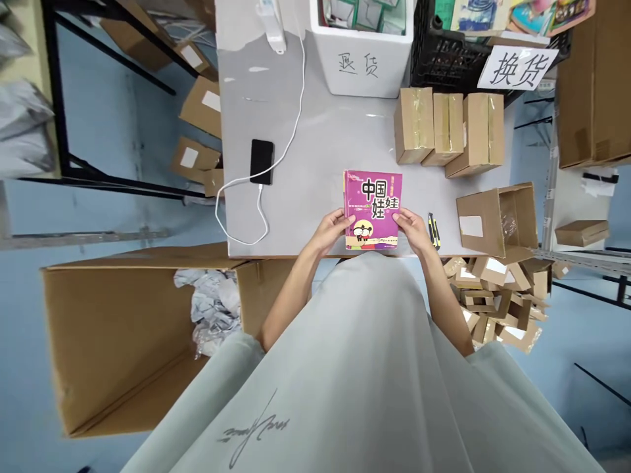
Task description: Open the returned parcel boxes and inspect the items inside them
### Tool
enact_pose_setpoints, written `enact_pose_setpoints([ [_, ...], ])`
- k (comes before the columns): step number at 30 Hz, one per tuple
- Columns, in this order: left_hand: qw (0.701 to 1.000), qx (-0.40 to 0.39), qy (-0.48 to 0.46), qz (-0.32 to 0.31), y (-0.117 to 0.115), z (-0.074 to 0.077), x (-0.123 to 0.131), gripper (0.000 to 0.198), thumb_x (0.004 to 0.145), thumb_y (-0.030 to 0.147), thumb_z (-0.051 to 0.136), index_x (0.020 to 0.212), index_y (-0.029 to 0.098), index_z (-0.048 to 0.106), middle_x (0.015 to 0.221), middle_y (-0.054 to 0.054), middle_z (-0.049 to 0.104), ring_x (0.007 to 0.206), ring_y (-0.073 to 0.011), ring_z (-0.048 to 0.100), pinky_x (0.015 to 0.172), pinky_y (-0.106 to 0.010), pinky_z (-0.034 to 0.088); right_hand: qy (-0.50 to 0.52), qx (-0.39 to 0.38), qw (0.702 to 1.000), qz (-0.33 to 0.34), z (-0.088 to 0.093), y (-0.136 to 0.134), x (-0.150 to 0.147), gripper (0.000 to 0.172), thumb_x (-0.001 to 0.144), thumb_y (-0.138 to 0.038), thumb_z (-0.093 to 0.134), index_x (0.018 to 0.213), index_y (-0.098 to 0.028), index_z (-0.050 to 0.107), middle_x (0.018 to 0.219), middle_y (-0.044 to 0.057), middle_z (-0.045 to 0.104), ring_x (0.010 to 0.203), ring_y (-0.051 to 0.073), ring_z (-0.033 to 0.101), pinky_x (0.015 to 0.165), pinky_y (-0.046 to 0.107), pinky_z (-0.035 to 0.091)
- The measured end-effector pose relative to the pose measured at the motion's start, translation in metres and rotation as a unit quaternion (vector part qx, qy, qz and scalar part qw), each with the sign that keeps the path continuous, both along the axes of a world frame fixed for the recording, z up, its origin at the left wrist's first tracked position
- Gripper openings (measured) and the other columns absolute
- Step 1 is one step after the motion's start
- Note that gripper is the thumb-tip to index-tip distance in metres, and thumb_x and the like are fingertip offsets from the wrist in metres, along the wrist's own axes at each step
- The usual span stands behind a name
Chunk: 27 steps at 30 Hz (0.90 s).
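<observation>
A square purple book [373, 210] with large Chinese characters and cartoon figures on its cover is held between my two hands near the table's front edge. My left hand [331, 230] grips its left side, thumb on the cover. On the right side, my right hand [413, 228] holds it the same way, with the thumb over the edge. The fingers behind the book are hidden. Just right of my right hand lies a black and yellow box cutter [434, 230]. An opened cardboard box [495, 220] sits farther right.
Three taped cartons [414, 126] stand at the back right, before a black crate [444, 62] and a white bin [362, 66]. A black phone [261, 161] with a white cable lies left. Below the table are a large carton [118, 341] and piled empty boxes [503, 295].
</observation>
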State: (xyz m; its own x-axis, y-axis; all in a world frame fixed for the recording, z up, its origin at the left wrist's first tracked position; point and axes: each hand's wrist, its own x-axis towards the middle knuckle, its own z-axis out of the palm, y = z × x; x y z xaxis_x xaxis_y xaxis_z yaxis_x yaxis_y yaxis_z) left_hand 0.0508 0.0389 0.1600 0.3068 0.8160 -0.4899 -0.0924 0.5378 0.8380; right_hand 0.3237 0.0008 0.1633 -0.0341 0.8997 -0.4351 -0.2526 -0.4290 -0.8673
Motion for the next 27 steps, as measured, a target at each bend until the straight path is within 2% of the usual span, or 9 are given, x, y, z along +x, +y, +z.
enact_pose_setpoints([
  [4,0.998,0.026,-0.030,0.045,-0.003,0.018,0.004,0.070,0.081,0.074,0.097,0.123,0.023,0.073,0.121,-0.008,0.086,0.106,-0.0273,0.083,0.092,-0.039,0.068,-0.039,0.042,0.998,0.010,0.046,0.002,-0.003,0.070,0.082,-0.077,0.094,0.128,-0.025,0.085,0.134,0.008,0.088,0.130,0.033,0.080,0.115,0.048,0.066],
  [7,0.996,0.041,-0.041,0.063,-0.004,0.025,0.008,0.067,0.082,0.075,0.095,0.119,0.024,0.071,0.118,-0.006,0.086,0.101,-0.0256,0.083,0.086,-0.036,0.068,-0.042,0.047,0.998,0.008,0.061,0.000,-0.005,0.069,0.082,-0.077,0.094,0.128,-0.027,0.085,0.133,0.007,0.088,0.130,0.033,0.081,0.114,0.050,0.067],
  [13,0.996,0.062,-0.041,0.057,-0.004,0.031,0.007,0.063,0.081,0.074,0.096,0.111,0.024,0.073,0.110,-0.004,0.085,0.092,-0.0213,0.080,0.080,-0.031,0.064,-0.037,0.049,0.998,0.001,0.069,-0.008,-0.004,0.064,0.083,-0.075,0.094,0.125,-0.028,0.086,0.134,0.006,0.088,0.129,0.032,0.081,0.115,0.048,0.067],
  [16,0.996,0.060,-0.039,0.053,-0.005,0.040,0.007,0.061,0.080,0.074,0.097,0.106,0.024,0.075,0.105,-0.003,0.083,0.087,-0.0194,0.076,0.077,-0.030,0.062,-0.045,0.039,0.998,-0.004,0.070,-0.011,-0.003,0.066,0.083,-0.078,0.093,0.124,-0.028,0.086,0.135,0.007,0.087,0.130,0.033,0.081,0.114,0.048,0.067],
  [22,0.993,0.101,-0.033,0.046,-0.011,0.066,0.012,0.059,0.080,0.073,0.098,0.104,0.023,0.077,0.105,-0.004,0.082,0.100,-0.0222,0.077,0.090,-0.033,0.062,-0.050,0.025,0.998,-0.011,0.069,-0.015,0.003,0.071,0.082,-0.086,0.088,0.122,-0.028,0.087,0.132,0.006,0.088,0.131,0.032,0.079,0.111,0.045,0.068],
  [27,0.992,0.114,-0.023,0.039,-0.012,0.077,0.011,0.056,0.082,0.071,0.097,0.106,0.024,0.078,0.109,-0.005,0.082,0.107,-0.0236,0.077,0.096,-0.035,0.062,-0.043,0.032,0.998,-0.017,0.079,-0.021,0.005,0.070,0.086,-0.088,0.083,0.122,-0.029,0.087,0.128,0.005,0.088,0.133,0.031,0.079,0.109,0.042,0.069],
])
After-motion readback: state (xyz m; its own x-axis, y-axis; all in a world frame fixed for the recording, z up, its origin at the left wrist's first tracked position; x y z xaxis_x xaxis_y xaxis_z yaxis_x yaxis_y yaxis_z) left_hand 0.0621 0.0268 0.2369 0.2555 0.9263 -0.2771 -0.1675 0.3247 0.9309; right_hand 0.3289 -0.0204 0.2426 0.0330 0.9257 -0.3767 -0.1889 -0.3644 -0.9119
